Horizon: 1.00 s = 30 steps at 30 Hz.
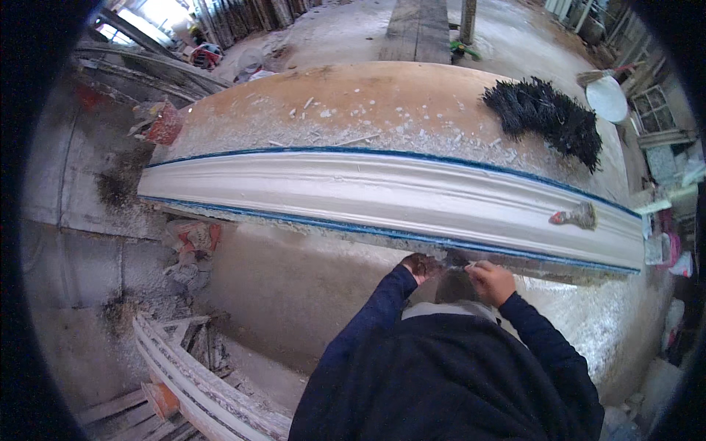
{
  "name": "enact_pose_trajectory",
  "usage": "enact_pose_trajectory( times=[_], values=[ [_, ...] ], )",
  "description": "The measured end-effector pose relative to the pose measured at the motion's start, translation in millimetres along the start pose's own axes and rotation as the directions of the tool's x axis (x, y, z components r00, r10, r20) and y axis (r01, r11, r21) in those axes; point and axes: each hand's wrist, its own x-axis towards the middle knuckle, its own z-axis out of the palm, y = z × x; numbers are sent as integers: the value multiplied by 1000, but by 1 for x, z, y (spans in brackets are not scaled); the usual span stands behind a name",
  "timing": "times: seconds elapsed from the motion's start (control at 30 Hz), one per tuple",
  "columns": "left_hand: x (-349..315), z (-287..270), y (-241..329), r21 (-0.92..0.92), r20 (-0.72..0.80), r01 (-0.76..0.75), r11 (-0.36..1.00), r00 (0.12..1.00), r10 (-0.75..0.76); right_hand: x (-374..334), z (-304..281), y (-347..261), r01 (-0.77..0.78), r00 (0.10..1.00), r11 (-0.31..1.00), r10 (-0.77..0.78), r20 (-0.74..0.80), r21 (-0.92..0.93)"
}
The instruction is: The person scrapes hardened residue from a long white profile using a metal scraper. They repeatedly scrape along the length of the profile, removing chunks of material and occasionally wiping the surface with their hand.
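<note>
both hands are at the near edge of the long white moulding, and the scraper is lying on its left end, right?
Not quite. The head view shows the scraper lying on the right end of the white moulding. The left hand and right hand are at its near edge.

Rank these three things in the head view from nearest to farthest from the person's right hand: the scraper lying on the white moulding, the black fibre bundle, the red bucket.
Measured from the right hand:
1. Scraper, up and to the right, lying on the white moulding.
2. Black fibre bundle, farther up, on the far right of the bench top.
3. Red bucket, far across at the upper left end of the bench.
</note>
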Motion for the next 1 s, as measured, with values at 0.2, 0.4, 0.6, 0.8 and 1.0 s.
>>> enact_pose_trajectory(
  times=[0.2, 0.4, 0.6, 0.8, 1.0],
  values=[
    [3, 5, 16, 283, -272, 22, 959, 961, 58, -9, 14, -10, -159, 986, 987, 159, -39, -3],
    [5, 13, 9, 200, -320, 68, 977, 947, 0, -18, 17, -12, -203, 974, 976, 209, -84, 80],
    [7, 15, 4, 20, -392, -15, 1000, 920, 22, 15, 20, -28, -177, 984, 983, 176, -23, -53],
    [-2, 5, 17, 138, -289, -13, 990, 956, 53, 9, 21, -19, -106, 994, 994, 105, -28, -37],
    [-24, 19, 20, 111, -339, -71, 991, 935, 105, 16, 27, -36, -163, 986, 986, 163, -24, -12]
  ],
)
